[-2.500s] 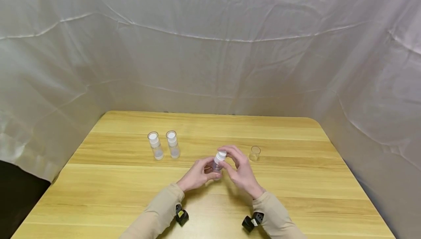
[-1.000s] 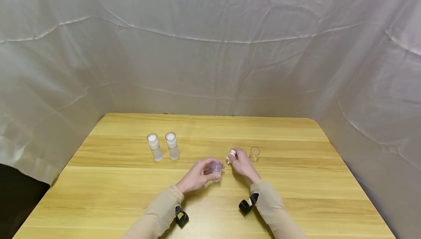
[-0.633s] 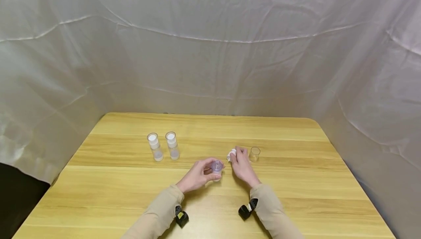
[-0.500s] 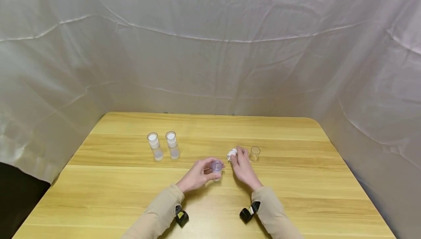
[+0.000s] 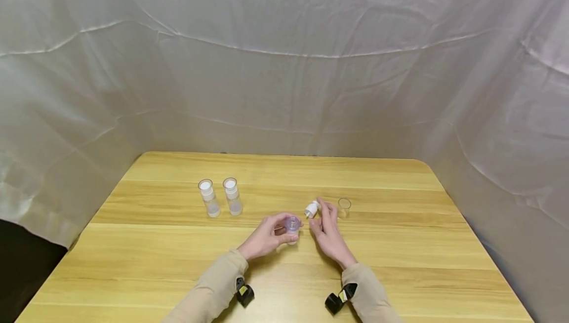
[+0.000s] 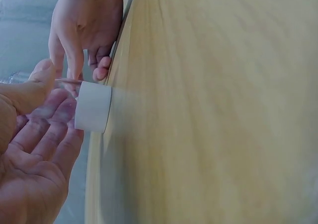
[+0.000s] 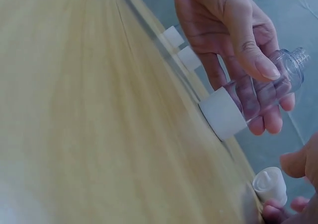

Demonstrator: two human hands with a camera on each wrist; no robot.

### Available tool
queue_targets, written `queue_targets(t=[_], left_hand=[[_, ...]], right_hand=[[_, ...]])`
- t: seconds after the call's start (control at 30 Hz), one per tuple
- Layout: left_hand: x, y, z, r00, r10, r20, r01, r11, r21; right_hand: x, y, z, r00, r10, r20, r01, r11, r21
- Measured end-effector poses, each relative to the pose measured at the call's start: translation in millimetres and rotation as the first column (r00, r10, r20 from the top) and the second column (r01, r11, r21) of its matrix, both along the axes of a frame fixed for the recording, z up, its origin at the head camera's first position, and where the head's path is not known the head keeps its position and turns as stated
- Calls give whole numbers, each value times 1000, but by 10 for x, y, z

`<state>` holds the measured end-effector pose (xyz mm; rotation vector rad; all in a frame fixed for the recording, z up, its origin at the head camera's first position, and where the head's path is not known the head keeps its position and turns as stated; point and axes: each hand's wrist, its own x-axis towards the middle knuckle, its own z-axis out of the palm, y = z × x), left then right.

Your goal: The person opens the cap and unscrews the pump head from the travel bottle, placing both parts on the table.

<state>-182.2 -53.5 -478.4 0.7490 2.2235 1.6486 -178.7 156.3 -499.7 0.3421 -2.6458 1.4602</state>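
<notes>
My left hand (image 5: 264, 238) grips a clear bottle (image 5: 292, 224) with a white base, thumb on one side and fingers round the other. The bottle stands upright on the table, its threaded neck (image 7: 299, 58) bare at the top. To its right, a white pump head (image 5: 312, 208) lies tilted on the wood. My right hand (image 5: 331, 239) is right beside that pump head, thumb and fingers spread apart around its near side. In the right wrist view the hollow underside of the pump head (image 7: 271, 185) shows between thumb and fingertips.
A clear cap (image 5: 344, 205) stands just right of my right hand. Two capped bottles, one (image 5: 209, 198) and its neighbour (image 5: 233, 197), stand upright at the left. Grey fabric (image 5: 284, 91) hangs behind and beside the wooden table (image 5: 178, 263).
The white top has come off the bottle, moved right and been laid on the table. The right hand's fingers have since let go of it and spread. The left hand stays put.
</notes>
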Motion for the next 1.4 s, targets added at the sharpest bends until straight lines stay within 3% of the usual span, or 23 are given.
queue_targets(t=[0.2, 0.37, 0.57, 0.7, 0.93, 1.4], left_hand=[[-11, -4, 10, 1000, 4, 0, -4, 1000, 2], [-31, -4, 17, 1000, 9, -11, -9, 1000, -11], [-111, 0, 41, 997, 74, -9, -74, 997, -9], [-198, 13, 60, 992, 129, 6, -129, 992, 7], [-348, 70, 68, 980, 198, 11, -199, 980, 23], [-420, 156, 8, 971, 240, 9, -240, 970, 47]], right_hand=[[27, 9, -51, 1000, 9, -23, -11, 995, -96], [46, -20, -65, 999, -44, -33, 38, 984, -176], [127, -70, 94, 993, -86, -77, 65, 966, -250], [197, -75, 225, 989, -64, -129, 32, 972, -235], [210, -72, 226, 992, -36, -117, 8, 973, -229], [250, -88, 215, 997, 2, -82, -18, 981, -192]])
